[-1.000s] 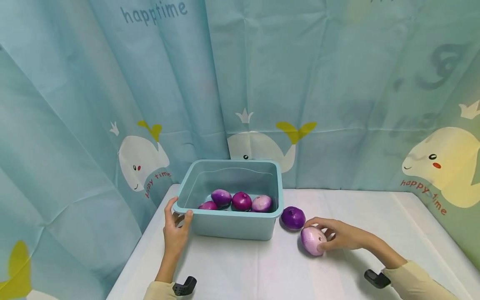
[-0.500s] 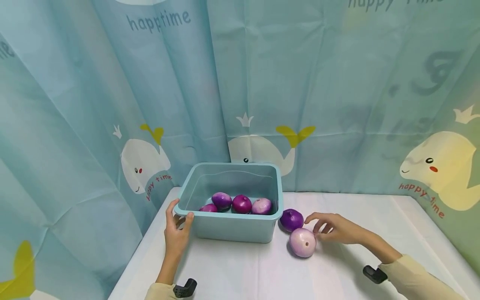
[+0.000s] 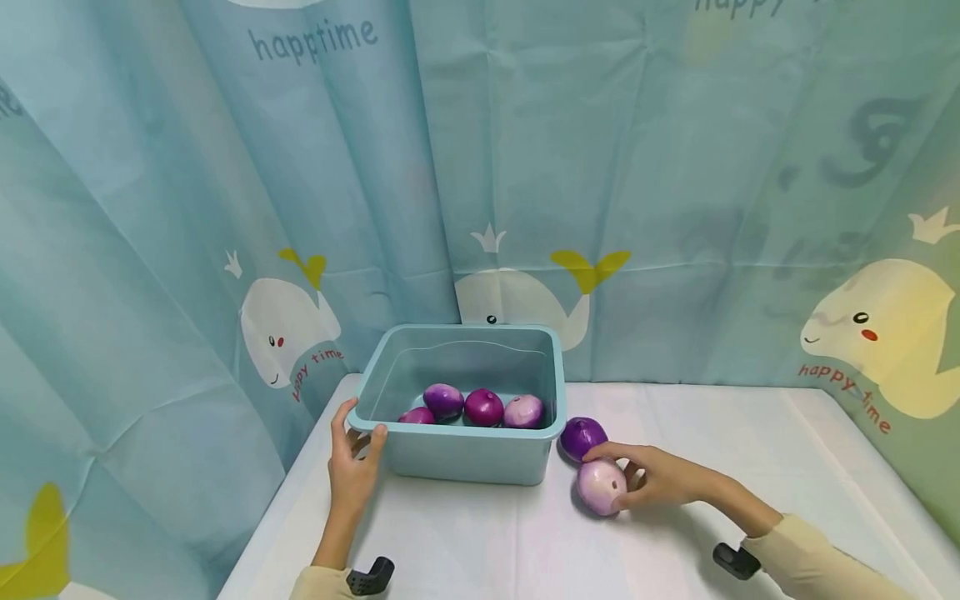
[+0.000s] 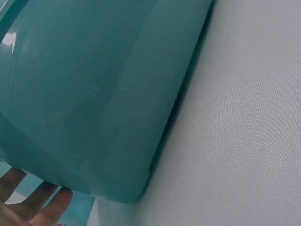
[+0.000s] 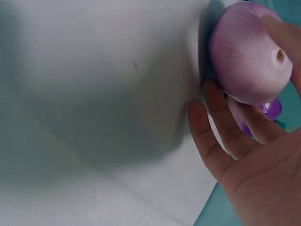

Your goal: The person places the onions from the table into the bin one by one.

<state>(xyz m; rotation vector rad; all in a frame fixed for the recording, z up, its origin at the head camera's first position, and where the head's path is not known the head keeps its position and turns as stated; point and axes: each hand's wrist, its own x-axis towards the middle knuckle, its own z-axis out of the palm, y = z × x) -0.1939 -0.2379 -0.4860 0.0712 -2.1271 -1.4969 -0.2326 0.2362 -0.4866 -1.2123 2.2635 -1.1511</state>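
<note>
A blue-green plastic bin (image 3: 465, 454) stands on the table. My left hand (image 3: 352, 475) grips its near left corner, thumb on the front rim and fingers at the side; in the left wrist view, fingers (image 4: 56, 207) touch the bin wall. To the right of the bin, a pale pink-purple onion (image 3: 597, 486) lies on the cloth. My right hand (image 3: 660, 477) holds this onion from its right side, index finger over the top and thumb low on the near side. Just behind it, a dark purple onion (image 3: 582, 437) sits close to the bin.
Several onions lie inside the bin, among them a magenta one (image 3: 483, 407) and a pale one (image 3: 523, 411). White cloth (image 3: 750, 450) covers the table. A blue curtain (image 3: 675, 208) with printed whales hangs behind and along the sides.
The pale onion has moved left, nearer the dark onion and bin. My right hand was loosened from it half a second ago and now holds it again. The left hand stays put.
</note>
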